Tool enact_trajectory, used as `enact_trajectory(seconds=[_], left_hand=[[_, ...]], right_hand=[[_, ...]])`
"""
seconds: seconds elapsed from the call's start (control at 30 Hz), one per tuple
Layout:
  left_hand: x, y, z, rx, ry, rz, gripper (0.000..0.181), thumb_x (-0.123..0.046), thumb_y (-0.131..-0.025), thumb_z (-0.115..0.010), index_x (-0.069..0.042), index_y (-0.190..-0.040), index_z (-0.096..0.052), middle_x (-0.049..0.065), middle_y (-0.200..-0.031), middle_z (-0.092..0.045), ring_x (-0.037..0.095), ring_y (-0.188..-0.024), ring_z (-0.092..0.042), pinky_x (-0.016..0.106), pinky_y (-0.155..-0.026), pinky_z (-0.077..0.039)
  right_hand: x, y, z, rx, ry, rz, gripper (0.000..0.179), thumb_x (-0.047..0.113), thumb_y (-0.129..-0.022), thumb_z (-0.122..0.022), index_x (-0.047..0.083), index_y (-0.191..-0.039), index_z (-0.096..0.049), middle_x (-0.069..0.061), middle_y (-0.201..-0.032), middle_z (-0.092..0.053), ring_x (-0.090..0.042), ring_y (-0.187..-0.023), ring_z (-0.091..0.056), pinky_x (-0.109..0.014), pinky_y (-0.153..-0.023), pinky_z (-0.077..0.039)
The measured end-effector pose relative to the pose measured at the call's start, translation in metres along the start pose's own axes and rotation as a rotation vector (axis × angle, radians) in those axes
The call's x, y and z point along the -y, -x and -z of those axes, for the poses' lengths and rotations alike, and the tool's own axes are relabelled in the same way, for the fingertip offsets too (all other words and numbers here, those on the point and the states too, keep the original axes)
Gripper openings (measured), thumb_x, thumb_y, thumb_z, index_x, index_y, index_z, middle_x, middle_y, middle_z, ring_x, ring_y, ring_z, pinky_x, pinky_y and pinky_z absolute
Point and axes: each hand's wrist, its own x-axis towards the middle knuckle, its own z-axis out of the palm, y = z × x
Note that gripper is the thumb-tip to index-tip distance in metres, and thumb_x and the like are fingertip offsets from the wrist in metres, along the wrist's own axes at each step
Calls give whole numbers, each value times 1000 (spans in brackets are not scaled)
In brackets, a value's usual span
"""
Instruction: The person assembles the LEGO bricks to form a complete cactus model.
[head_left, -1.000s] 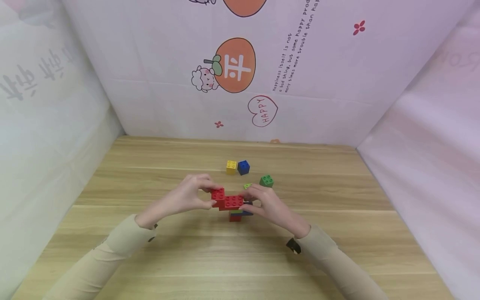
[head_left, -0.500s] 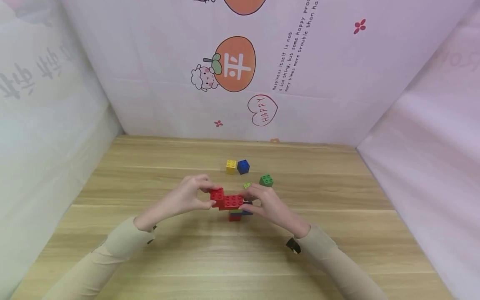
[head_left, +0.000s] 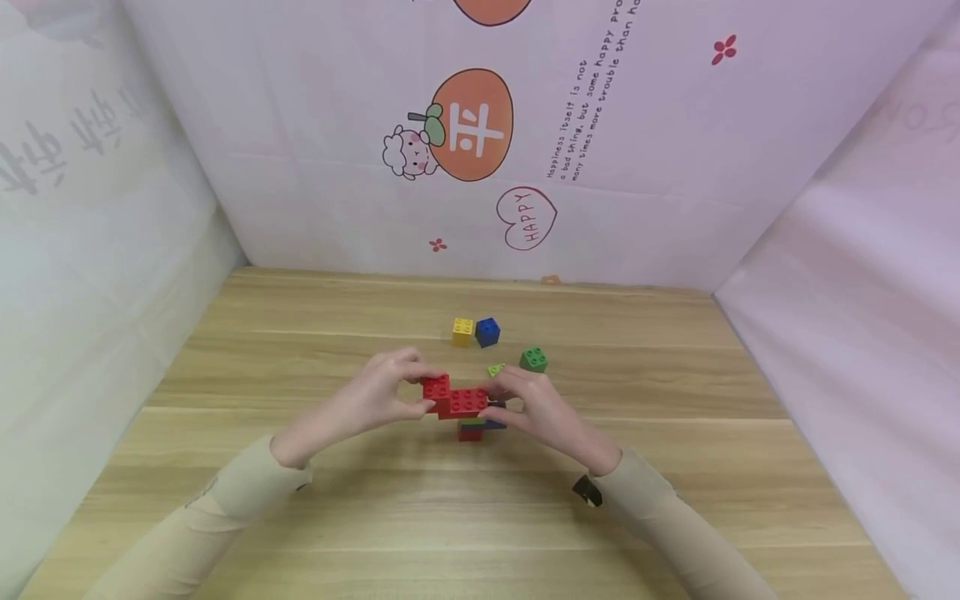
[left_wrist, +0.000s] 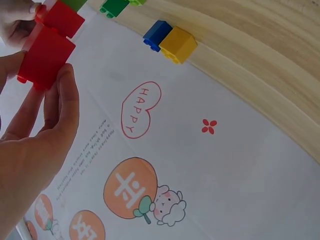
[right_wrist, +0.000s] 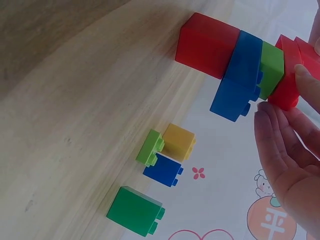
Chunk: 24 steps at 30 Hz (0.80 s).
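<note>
A stack of toy building bricks stands on the wooden table. In the right wrist view, a red brick forms its base, with a blue brick and a light green brick above. A long red brick lies across the top, reaching out to the left. My left hand pinches a square red brick that sits on the long brick's left end. Thumb and fingers of my right hand hold the long brick's right end. The hands partly cover both red bricks.
Loose bricks lie behind the stack: a yellow brick beside a blue one, a green brick to the right, and a light green brick partly behind my right hand. A printed white cloth rises at the table's back edge.
</note>
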Motion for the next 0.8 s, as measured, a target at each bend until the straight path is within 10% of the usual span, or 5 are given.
enact_trajectory(seconds=[0.8], left_hand=[[-2, 7, -13, -129, -100, -92, 40, -2, -77, -81, -1, -116, -72, 5, -96, -63, 10, -80, -56, 15, -67, -53]], right_hand=[[-1, 0, 0, -12, -16, 19, 30, 19, -84, -79, 8, -109, -69, -4, -101, -73, -14, -90, -73, -25, -80, -62]])
